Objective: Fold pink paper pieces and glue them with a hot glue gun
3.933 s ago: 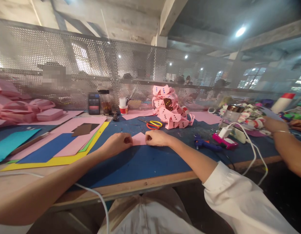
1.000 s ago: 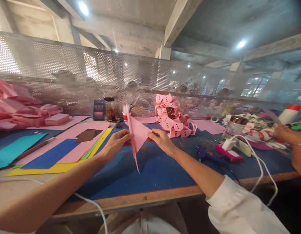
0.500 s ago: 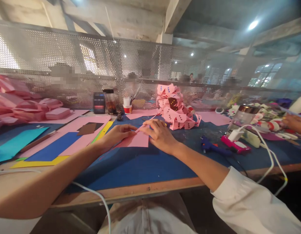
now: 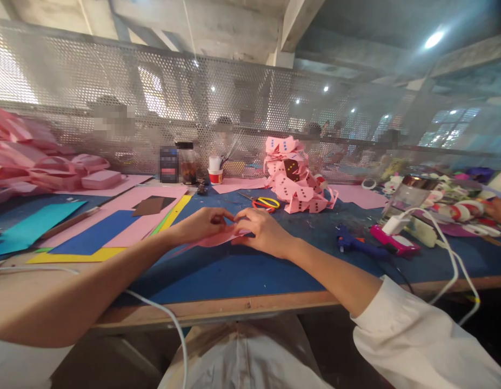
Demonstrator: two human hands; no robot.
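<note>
A pink sheet of paper (image 4: 212, 240) is held between my two hands, just above the blue table mat (image 4: 242, 275). My left hand (image 4: 204, 222) grips its left part with thumb and fingers pinched. On the other side my right hand (image 4: 260, 227) is closed on the right part, its fingertips close to those of the left. The fingers hide much of the sheet. Scissors with yellow and red handles (image 4: 266, 203) lie just beyond my right hand. Behind them rises a pile of pink paper strips (image 4: 293, 175) with small dark squares.
Coloured sheets, including a blue one (image 4: 96, 232) and a teal one (image 4: 35, 227), lie to the left. Pink folded pieces (image 4: 51, 167) heap behind. At right are a blue glue gun (image 4: 355, 243), a pink power bank (image 4: 392, 239) with a white cable, and another person's hand (image 4: 497, 210).
The pink sheet has been tilted and lifted, so its flat face shows less. My fingers have drawn closer together. The scissors' handles, earlier mostly hidden behind my right hand, now show.
</note>
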